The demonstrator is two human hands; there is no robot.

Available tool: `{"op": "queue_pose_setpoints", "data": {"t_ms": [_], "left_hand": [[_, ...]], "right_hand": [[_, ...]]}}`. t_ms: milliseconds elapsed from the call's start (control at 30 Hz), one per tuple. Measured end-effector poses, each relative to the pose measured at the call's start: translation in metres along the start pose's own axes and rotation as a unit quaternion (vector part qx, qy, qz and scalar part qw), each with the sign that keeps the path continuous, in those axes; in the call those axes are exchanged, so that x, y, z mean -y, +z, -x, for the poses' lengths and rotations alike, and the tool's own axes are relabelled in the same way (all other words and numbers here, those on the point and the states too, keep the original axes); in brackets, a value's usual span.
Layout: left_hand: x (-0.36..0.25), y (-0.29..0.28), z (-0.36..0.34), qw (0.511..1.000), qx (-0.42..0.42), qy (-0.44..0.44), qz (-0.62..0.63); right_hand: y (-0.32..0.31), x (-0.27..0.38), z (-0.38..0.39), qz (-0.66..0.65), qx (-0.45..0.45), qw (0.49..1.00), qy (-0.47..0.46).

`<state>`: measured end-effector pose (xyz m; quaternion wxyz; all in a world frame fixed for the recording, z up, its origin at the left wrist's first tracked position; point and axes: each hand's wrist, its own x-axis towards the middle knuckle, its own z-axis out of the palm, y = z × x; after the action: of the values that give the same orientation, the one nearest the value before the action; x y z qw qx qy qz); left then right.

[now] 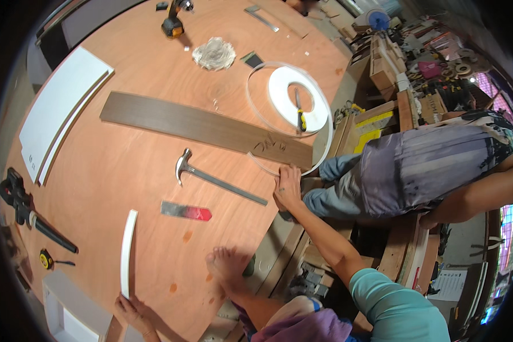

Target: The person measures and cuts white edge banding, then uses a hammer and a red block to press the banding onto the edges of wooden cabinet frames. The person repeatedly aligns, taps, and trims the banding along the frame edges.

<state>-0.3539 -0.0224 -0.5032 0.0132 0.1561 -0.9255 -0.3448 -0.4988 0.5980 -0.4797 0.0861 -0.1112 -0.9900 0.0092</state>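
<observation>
Teal sleeve's [394, 305] right grip [288, 189], closure unclear, meets tabletop [179, 256] edge; left grip [133, 314] clamps strip [128, 253] beside open room.

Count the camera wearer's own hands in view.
2: the left hand, lower left, holds the curved white strip by its lower end; the right hand is near the right end of the brown board.

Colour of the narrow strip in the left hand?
The strip is white; shows best in the head view.

One short held strip [128, 253], one hammer [227, 185], one drill [172, 24].
</observation>
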Motion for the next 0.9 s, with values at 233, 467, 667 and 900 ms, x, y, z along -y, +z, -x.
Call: {"op": "queue_pose_setpoints", "data": {"t_ms": [233, 467, 667, 900], "left_hand": [[-0.005, -0.009, -0.023, 0.987, -0.026, 0.043, -0.151], [-0.010, -0.033, 0.001, 0.976, 0.038, -0.014, -0.214], [-0.007, -0.048, 0.019, 0.968, 0.013, -0.044, -0.247], [-0.001, -0.040, 0.020, 0.936, -0.060, -0.038, -0.343]], "right_hand": [[-0.017, -0.047, 0.024, -0.144, 0.011, 0.989, 0.035], [-0.076, -0.089, -0.035, -0.061, -0.108, 0.991, -0.045], [-0.156, -0.066, -0.079, -0.137, -0.129, 0.977, -0.098], [-0.274, -0.004, -0.126, -0.204, -0.197, 0.918, -0.275]]}}
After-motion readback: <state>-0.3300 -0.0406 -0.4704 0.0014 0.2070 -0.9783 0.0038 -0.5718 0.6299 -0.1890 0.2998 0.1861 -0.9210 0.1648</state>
